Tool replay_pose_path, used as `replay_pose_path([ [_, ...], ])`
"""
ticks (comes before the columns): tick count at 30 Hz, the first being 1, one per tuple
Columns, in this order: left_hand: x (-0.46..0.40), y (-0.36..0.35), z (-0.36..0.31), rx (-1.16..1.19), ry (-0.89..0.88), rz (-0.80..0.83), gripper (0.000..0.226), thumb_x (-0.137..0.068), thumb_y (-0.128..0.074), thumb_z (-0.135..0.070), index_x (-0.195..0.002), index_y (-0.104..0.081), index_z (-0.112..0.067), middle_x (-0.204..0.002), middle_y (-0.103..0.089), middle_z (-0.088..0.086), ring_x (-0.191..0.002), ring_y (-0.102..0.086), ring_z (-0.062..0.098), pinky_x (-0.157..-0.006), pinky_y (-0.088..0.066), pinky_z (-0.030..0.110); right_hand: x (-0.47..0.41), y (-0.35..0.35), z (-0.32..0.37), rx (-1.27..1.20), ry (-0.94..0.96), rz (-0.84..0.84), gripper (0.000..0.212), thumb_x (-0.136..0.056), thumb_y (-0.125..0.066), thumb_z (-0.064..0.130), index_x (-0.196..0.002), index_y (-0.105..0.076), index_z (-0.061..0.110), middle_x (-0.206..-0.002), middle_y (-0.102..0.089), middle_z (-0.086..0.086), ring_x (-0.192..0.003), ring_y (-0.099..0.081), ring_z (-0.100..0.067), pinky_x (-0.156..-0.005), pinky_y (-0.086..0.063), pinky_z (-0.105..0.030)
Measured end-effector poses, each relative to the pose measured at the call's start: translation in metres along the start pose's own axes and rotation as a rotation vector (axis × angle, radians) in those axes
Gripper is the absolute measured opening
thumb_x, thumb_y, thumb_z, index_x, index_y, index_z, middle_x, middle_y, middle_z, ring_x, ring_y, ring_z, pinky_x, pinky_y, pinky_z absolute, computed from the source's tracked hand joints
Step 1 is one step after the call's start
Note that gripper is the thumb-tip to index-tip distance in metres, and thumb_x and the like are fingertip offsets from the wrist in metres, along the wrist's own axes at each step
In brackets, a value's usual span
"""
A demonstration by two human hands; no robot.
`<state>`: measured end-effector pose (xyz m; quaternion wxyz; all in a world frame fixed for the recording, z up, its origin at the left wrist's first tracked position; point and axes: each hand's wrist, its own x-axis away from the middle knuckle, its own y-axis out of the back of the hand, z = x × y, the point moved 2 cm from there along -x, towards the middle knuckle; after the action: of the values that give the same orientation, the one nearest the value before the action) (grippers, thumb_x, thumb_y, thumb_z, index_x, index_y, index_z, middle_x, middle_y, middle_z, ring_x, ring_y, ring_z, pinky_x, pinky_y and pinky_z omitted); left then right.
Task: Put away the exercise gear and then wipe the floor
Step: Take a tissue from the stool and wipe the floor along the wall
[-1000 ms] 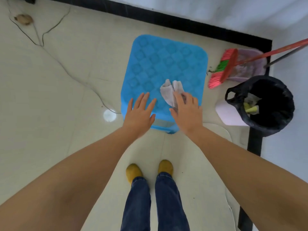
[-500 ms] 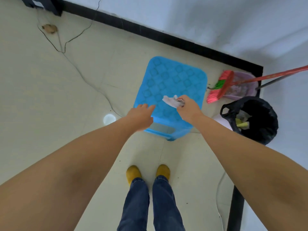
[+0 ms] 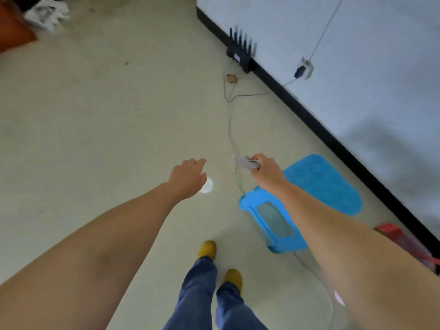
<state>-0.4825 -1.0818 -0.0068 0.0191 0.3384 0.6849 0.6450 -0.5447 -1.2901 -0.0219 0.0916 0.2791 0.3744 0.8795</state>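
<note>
Right hand: the right hand is held out over the floor, fingers curled round a crumpled white cloth that sticks out to its left.
Left hand: the left hand is stretched forward with nothing in it, fingers loosely bent.
Cloth: in the air, above the floor, just left of the stool.
Stool: a blue plastic stool stands under the right forearm, near the wall's black skirting.
White spot: a small round white patch shows on the floor just beside the left hand.
Cable: a thin cable runs along the floor from the skirting toward the stool.
Red thing: partly seen behind the right forearm; too blurred to tell what it is.
Containers: far left corner holds a brown shape, blurred, contents not visible.
Person: blue jeans and yellow shoes at the bottom.
</note>
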Motion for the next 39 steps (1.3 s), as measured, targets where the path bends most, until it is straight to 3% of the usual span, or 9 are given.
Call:
replay_pose_path([
  [6,0.116,0.008,0.09,0.169,0.41,-0.076,0.046,-0.099,-0.033,-0.031,-0.143,-0.029,-0.017,-0.139,-0.043,0.012,-0.126,-0.041,0.029,-0.099,-0.037,0.041,0.029,-0.046,0.117,0.17,0.366,0.181,0.033,-0.09,-0.049,0.019,-0.122,-0.057,0.017,-0.117,-0.058,-0.02,-0.102,-0.061,-0.033,-0.073,-0.036,-0.023],
  [12,0.238,0.015,0.169,0.312,0.694,-0.227,0.046,-0.099,-0.034,-0.032,-0.142,-0.031,-0.016,-0.137,-0.044,0.012,-0.125,-0.042,0.031,-0.098,-0.038,0.043,0.082,-0.111,0.232,0.318,0.626,0.294,0.037,-0.091,-0.048,0.018,-0.128,-0.053,0.016,-0.122,-0.053,-0.022,-0.107,-0.057,-0.036,-0.084,-0.044,-0.032],
  [19,0.43,-0.023,0.27,0.497,1.057,-0.414,0.047,-0.099,-0.034,-0.034,-0.143,-0.029,-0.019,-0.139,-0.043,0.01,-0.128,-0.04,0.029,-0.098,-0.038,0.042,0.212,-0.252,0.364,0.43,0.937,0.49,0.039,-0.087,-0.047,0.013,-0.125,-0.053,0.013,-0.118,-0.054,-0.024,-0.098,-0.059,-0.037,-0.079,-0.046,-0.033],
  [24,0.564,-0.066,0.337,0.585,1.275,-0.468,0.047,-0.099,-0.035,-0.033,-0.143,-0.032,-0.018,-0.138,-0.046,0.01,-0.126,-0.043,0.029,-0.1,-0.04,0.041,0.326,-0.358,0.432,0.5,1.105,0.577,0.038,-0.088,-0.045,0.012,-0.126,-0.052,0.013,-0.121,-0.048,-0.022,-0.104,-0.055,-0.038,-0.088,-0.044,-0.035],
  [31,0.7,-0.123,0.413,0.7,1.497,-0.496,0.043,-0.099,-0.037,-0.033,-0.139,-0.038,-0.018,-0.134,-0.051,0.011,-0.123,-0.049,0.03,-0.101,-0.041,0.042,0.458,-0.478,0.492,0.664,1.33,0.748,0.04,-0.09,-0.042,0.012,-0.128,-0.05,0.02,-0.126,-0.042,-0.014,-0.104,-0.057,-0.034,-0.089,-0.047,-0.035],
  [39,0.769,-0.166,0.507,0.789,1.637,-0.538,0.044,-0.098,-0.037,-0.034,-0.139,-0.039,-0.017,-0.134,-0.051,0.01,-0.12,-0.051,0.028,-0.1,-0.041,0.04,0.518,-0.61,0.573,0.799,1.473,0.847,0.043,-0.088,-0.041,0.01,-0.129,-0.05,0.019,-0.127,-0.043,-0.014,-0.108,-0.055,-0.033,-0.091,-0.046,-0.034],
])
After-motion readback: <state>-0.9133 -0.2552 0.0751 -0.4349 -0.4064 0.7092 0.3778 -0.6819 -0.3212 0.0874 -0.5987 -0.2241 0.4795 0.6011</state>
